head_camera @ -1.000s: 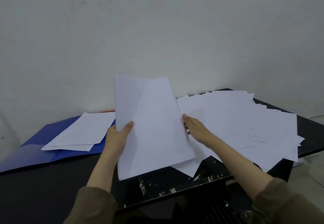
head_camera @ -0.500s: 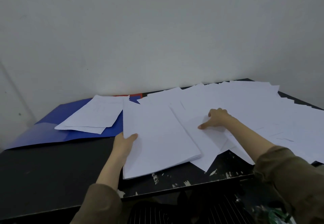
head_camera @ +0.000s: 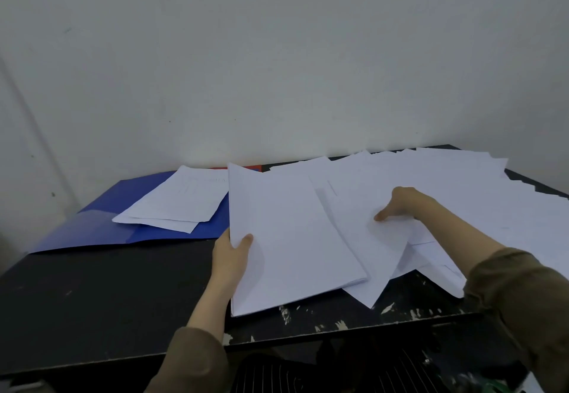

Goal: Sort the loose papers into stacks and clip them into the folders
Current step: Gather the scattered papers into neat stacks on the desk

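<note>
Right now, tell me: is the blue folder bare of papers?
No: a few white sheets lie on the open blue folder, left of the stack the left hand grips.

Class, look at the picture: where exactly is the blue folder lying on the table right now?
The blue folder lies open at the table's far left by the wall, with a few sheets on it, just left of the stack gripped by the left hand.

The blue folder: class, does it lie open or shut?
Open. The blue folder lies spread flat on the table, inner pocket showing, a few sheets resting on it.
</note>
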